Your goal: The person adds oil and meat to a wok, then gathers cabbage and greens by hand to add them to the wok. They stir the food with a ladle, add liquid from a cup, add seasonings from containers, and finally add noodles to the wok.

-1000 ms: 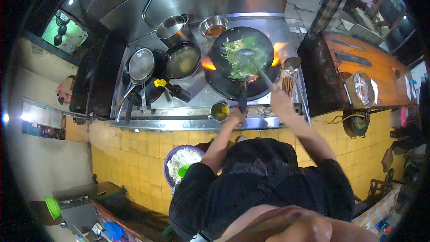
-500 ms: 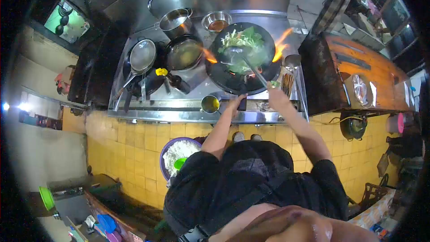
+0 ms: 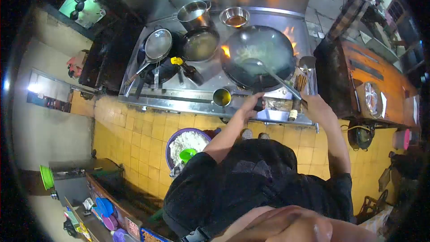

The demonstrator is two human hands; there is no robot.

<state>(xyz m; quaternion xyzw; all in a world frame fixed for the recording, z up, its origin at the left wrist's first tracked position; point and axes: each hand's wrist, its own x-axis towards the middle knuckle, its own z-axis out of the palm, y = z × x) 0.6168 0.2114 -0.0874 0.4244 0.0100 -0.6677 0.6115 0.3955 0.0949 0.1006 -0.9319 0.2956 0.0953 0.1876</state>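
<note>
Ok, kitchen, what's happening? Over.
Left hand on dark handle of round black wok. Right hand gripping long metal ladle over wok. Orange flames beside rim.

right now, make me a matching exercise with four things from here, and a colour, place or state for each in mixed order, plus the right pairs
Things:
1. wok
2. ladle
3. tub
4. dark bottle

Matches:
A. on the floor, with a purple rim
B. yellow top
C. flames at its sides
D. handle held in the right hand

Right pairs: 1-C, 2-D, 3-A, 4-B
</note>
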